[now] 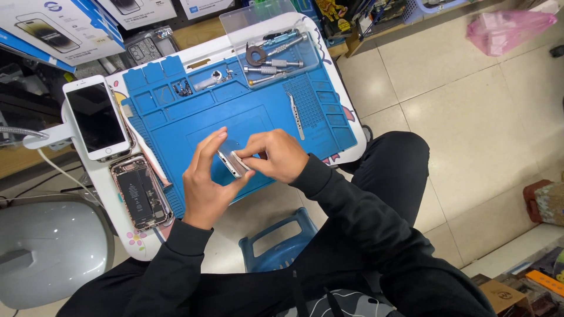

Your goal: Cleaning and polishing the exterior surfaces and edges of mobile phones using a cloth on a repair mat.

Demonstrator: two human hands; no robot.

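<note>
A small blue stool [281, 246] was seen nearest, under the edge of the bench [346, 111], between the person's dark-sleeved arms. Just above it, a silver phone body [230, 163] was held on edge over the near part of the blue work mat [235, 111]. The fingers of the left hand [208, 176] were clamped around its left side, thumb below and fingertips on top. The fingers of the right hand [275, 155] were closed on its right end, where a small pale piece was pinched against it; what that piece was could not be told.

To the left, an opened phone [140, 192] with its battery showing was laid at the bench edge, and beyond it a white phone [96, 117] with a dark screen was laid flat. Tweezers [295, 114] were placed on the mat's right part. Farther off, small screws [183, 88] were kept in a mat compartment, and screwdrivers [273, 58] were laid in a clear plastic tray [258, 17] at the far edge.
</note>
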